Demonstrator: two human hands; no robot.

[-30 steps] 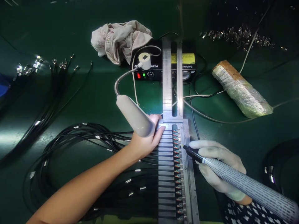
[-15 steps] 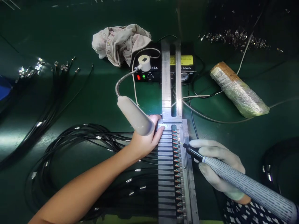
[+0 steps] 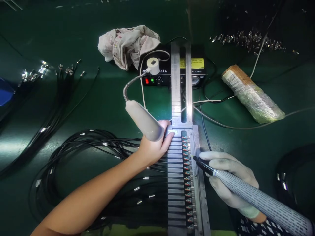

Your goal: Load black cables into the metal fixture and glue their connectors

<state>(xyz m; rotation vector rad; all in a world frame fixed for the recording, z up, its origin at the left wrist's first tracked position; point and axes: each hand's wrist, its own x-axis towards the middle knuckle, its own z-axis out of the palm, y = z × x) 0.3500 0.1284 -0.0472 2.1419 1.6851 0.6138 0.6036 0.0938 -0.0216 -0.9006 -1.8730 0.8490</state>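
Note:
My bare left hand [image 3: 153, 149] grips the upper left edge of a long metal cable jig [image 3: 175, 184], thumb on top; the lamp head hides part of the fingers. Side by side in the jig's slots lie several black cables [image 3: 98, 139], their small connectors [image 3: 187, 172] with coloured wires lined up along its right side. My gloved right hand [image 3: 232, 180] is closed around a dispensing syringe [image 3: 256, 196] with a patterned barrel and black front end. Its tip points left, close to the connectors in the upper part of the row; whether it touches one I cannot tell.
A white gooseneck lamp [image 3: 144, 119] arches over my left hand. Behind the jig stand a black controller box [image 3: 162, 80] and a crumpled cloth [image 3: 130, 46]. A wrapped block [image 3: 253, 93] and loose metal parts [image 3: 248, 41] lie right, cable bundles [image 3: 59, 95] left.
My right hand has brought the syringe tip slightly nearer to me along the connector row. My left hand keeps its place on the jig.

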